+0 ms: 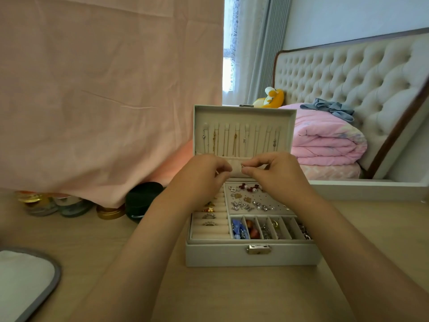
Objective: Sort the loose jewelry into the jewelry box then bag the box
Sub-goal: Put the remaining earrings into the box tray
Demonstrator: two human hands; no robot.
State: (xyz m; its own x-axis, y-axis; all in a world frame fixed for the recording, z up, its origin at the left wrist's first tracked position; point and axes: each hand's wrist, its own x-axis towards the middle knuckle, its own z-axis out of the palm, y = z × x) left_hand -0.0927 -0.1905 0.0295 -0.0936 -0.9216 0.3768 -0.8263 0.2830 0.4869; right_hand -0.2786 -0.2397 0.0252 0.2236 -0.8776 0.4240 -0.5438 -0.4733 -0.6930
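Tabletop [220, 296]: pale wood, under both forearms.
Pad [23, 282]: white with a grey rim, well to the left of the left hand, nearer the camera.
Jewelry box [232, 254]: grey, on the table beneath both hands; lid [243, 115] upright behind them, necklaces [235, 140] hanging inside.
Tray: rings [209, 223] in rolls below the left hand, earrings [248, 202] below the right.
Right hand [276, 170]: fingers curled, thumb and forefinger pinching a small shiny piece [242, 167] above the tray.
Left hand [206, 173]: fingers curled, tips just beside that piece; contents cannot be told.
Jars [69, 205]: left of the left hand, under a pink cloth [104, 89].
Room: tufted headboard [359, 77] and folded pink quilt [325, 140] beyond the right hand.
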